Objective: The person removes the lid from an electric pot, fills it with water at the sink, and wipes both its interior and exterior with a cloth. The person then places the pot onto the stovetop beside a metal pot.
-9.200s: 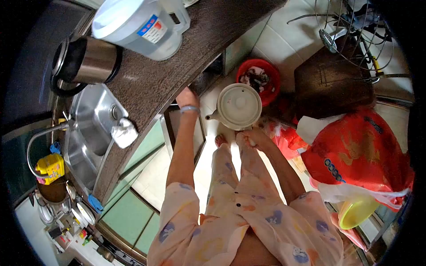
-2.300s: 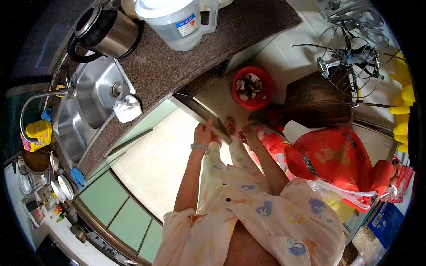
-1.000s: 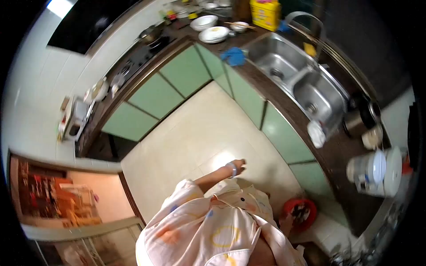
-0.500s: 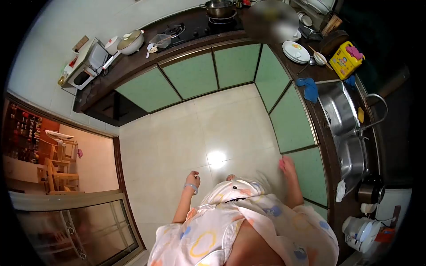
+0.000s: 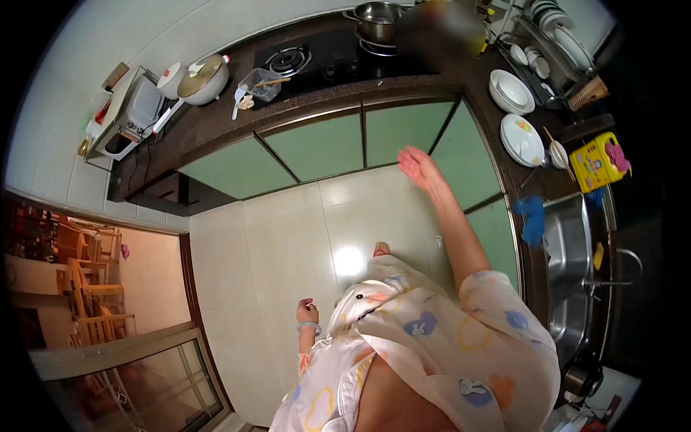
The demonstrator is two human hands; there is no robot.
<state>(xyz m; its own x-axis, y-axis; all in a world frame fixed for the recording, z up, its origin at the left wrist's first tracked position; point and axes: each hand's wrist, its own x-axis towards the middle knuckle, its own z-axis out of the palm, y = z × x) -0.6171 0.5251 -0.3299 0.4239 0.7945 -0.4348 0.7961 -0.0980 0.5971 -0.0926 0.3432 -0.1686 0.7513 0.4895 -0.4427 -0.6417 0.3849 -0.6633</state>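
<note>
My left hand (image 5: pixel 307 312) hangs low over the tiled floor, wearing a pale bracelet (image 5: pixel 309 327) at the wrist. Its fingers are loosely curled, and nothing shows in them. My right hand (image 5: pixel 419 168) reaches forward with fingers stretched out and holds nothing. In the picture it lies over the lower edge of the green cabinet doors (image 5: pixel 403 128), apparently apart from them. Ahead on the counter, a steel pot (image 5: pixel 379 25) stands on the black gas stove (image 5: pixel 335 54). White bowls (image 5: pixel 512 90) and plates (image 5: pixel 520 137) sit to the right.
A lidded pan (image 5: pixel 203 78), a clear plastic container (image 5: pixel 263 88) and a microwave (image 5: pixel 137 108) line the left counter. On the right are a dish rack (image 5: pixel 554 57), a yellow jug (image 5: pixel 597 160), a blue cloth (image 5: pixel 531 219) and a steel sink (image 5: pixel 565 234). A doorway opens at left.
My right hand has swung forward and up from beside my body. I have moved closer to the stove counter. My left hand has dropped slightly back, and one foot shows ahead.
</note>
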